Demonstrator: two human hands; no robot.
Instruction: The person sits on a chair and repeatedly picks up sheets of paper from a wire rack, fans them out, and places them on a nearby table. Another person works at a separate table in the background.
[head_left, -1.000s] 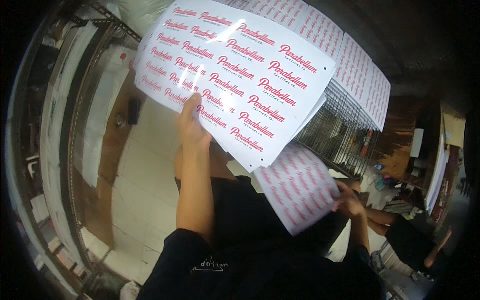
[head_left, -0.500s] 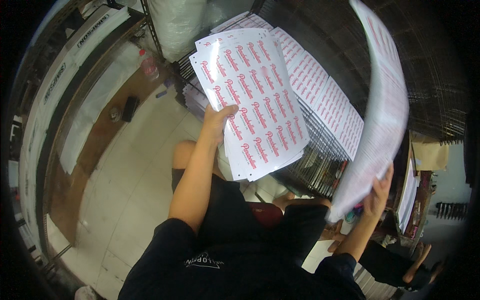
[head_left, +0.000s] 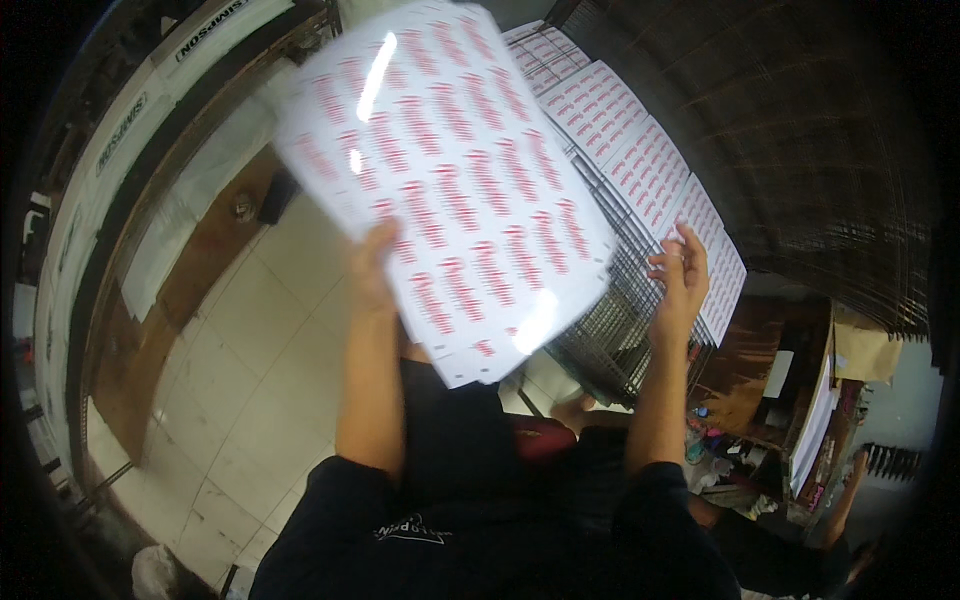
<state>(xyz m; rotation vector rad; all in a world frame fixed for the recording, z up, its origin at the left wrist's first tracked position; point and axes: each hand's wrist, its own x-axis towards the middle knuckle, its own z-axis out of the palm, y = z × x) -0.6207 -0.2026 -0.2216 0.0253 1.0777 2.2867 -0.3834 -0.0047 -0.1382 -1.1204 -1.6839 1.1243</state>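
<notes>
A stack of white sheets [head_left: 470, 190] printed in rows of red lettering fills the upper middle, tilted and blurred by motion. My left hand [head_left: 374, 268] grips its left edge, thumb on top and the other fingers hidden beneath. My right hand [head_left: 683, 285] is empty, its fingers apart and half curled. It is raised over the wire drying rack [head_left: 610, 345], close to the printed sheets [head_left: 650, 172] that lie side by side on the rack's top shelf.
Raised wire shelves [head_left: 800, 110] lean at the upper right. A wooden cabinet [head_left: 745, 370] with small clutter stands at the right, near another person's arm [head_left: 848, 495]. Along the left runs a low brown bench [head_left: 215, 255] beside the tiled floor [head_left: 265, 360].
The sheet my right hand held is out of that hand, which has moved left and up over the rack. My left hand has shifted left with the stack, which is raised nearer the view.
</notes>
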